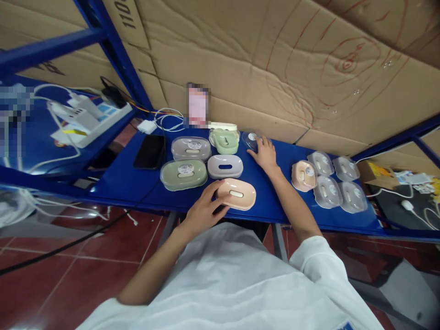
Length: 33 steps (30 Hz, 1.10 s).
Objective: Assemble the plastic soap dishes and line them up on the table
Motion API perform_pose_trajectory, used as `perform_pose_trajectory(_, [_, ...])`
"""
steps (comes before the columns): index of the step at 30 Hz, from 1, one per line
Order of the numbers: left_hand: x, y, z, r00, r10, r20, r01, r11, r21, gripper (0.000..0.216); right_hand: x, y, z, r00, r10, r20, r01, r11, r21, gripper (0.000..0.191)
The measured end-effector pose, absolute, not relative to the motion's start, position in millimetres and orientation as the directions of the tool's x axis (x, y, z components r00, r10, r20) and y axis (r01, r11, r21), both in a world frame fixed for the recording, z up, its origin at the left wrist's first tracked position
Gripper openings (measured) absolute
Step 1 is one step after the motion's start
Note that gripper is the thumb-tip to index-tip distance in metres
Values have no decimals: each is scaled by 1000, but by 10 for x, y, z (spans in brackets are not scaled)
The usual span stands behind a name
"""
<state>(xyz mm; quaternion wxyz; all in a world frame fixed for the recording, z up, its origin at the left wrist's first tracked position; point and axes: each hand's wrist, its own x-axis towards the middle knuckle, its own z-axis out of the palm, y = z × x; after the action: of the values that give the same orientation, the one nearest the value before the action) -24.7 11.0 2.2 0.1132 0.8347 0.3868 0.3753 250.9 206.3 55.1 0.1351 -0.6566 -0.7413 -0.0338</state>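
Observation:
My left hand [206, 207] grips the left end of a peach oval dish [244, 189] with a cream insert in its middle slot, near the front edge of the blue table. Farther back, my right hand [266, 153] is on a clear plastic cover [252, 140] with a round white label; its fingertips curl over the cover's right side. Behind the peach dish sits a lilac oval dish [225, 173] with an open slot. Left of it are a green covered dish [184, 181] and a grey covered dish [191, 143]. A light green dish [225, 142] stands behind.
On the right are a peach covered box [304, 182] and several clear covered boxes [328, 191]. A black phone [150, 151] lies at the left, with a white charger and cable [147, 126] behind. Cardboard [233, 55] walls the back; blue metal posts [118, 50] frame the sides.

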Motion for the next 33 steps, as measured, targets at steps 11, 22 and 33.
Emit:
perform_pose_trajectory(11, [-296, 138, 20, 382, 843, 379, 488, -533, 692, 74, 2797, 105, 424, -598, 757, 263, 625, 646, -438, 61])
perform_pose_trajectory(22, [-313, 157, -9, 385, 841, 381, 500, -537, 679, 52, 2524, 43, 275, -675, 676, 296, 669, 730, -141, 58])
perform_pose_trajectory(33, [-271, 119, 13, 386, 810, 442, 578, -585, 568, 63, 2736, 28, 361, -494, 817, 297, 819, 552, -155, 50])
